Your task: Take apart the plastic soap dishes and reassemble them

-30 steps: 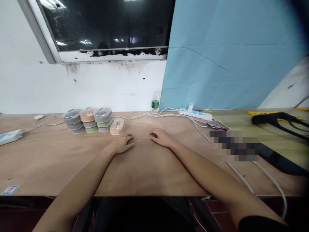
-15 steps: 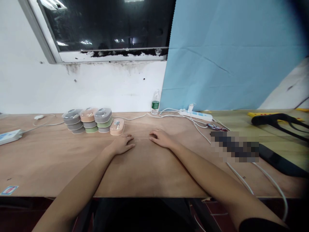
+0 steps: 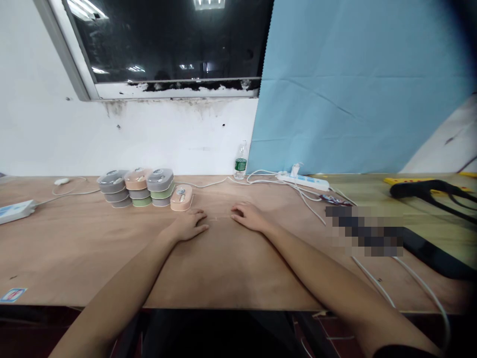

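My left hand (image 3: 188, 224) rests on the wooden tabletop (image 3: 208, 263), palm down, its fingers stretched and thumb apart, holding nothing. Just beyond its fingertips lies a single peach lidded lunch box (image 3: 181, 198). Opposite it, my right hand (image 3: 248, 216) also rests on the wood, fingers lightly bent and apart from the thumb, with nothing visible in it. To the left of the single box stand three stacks of similar boxes: one grey stack (image 3: 113, 182), one with a peach top (image 3: 137, 179), and one grey and green (image 3: 160, 180).
A clear bottle (image 3: 240, 161) with a green label stands by the wall. White power strips (image 3: 303, 180) and cables lie behind and right of my right hand, with another strip (image 3: 17, 211) far left. Black gear (image 3: 436, 253), partly blurred out, occupies the right side.
The whole view has shifted slightly, with the scene sitting a little lower in the picture. Both hands and the boxes keep their places on the table.
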The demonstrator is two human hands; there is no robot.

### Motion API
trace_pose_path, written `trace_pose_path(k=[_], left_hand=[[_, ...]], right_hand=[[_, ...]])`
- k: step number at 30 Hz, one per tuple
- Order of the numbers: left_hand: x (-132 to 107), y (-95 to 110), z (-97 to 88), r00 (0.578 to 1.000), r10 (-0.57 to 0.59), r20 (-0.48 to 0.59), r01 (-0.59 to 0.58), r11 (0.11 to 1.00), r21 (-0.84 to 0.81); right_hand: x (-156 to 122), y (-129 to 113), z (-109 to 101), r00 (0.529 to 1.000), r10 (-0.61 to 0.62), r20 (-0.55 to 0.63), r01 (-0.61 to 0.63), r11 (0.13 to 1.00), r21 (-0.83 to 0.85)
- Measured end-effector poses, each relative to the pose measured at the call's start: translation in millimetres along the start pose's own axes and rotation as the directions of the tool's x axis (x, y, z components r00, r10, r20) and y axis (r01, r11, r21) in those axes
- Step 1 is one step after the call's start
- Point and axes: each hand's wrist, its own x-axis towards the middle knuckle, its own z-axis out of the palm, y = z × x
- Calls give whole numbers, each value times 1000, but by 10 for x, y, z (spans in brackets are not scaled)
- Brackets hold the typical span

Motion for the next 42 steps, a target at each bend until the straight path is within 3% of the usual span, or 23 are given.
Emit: trace_pose_path(k=[7,11,14,18,23,25,28,34,36,38,42], left_hand=[[-9,18,-34,999,-13,-43,11,999,-45],[-11,-13,-61,978,-115,-173,103,992,-77],[-13,-58,-70,938,-257,-233,240,966,-97],[-19,-114,-76,854,-418,-310,420,905,-65],[-20,-210,-66,770,-558,-310,562,823,-85],[-23,-254,-57,786,-551,-279,557,828,-68],[-33,-276,-53,844,-477,-245,483,875,-42],[-29,-84,-116,969,-171,-180,150,981,-127],[-20,-17,-133,978,-88,-191,56,985,-163],[-11,19,-130,971,-82,-223,42,983,-181],[-1,25,-86,915,-271,-298,230,959,-165]], right_hand=[[5,2,10,1000,1,0,-1,1000,-7],[3,-11,-3,1000,-5,3,5,1000,-6],[2,-20,-9,1000,-2,2,2,1000,-1],[3,-19,-6,1000,13,2,-13,1000,1],[1,-8,-4,1000,0,1,0,1000,-9],[-3,-7,-5,1000,-5,0,5,1000,-10],[-6,-11,-8,1000,3,0,-3,1000,-10],[-1,-21,-9,999,39,10,-39,999,-17],[-7,-25,-7,999,54,6,-54,999,-8],[-16,-30,-3,997,72,-9,-72,997,9],[-29,-37,8,995,101,-25,-100,994,33]])
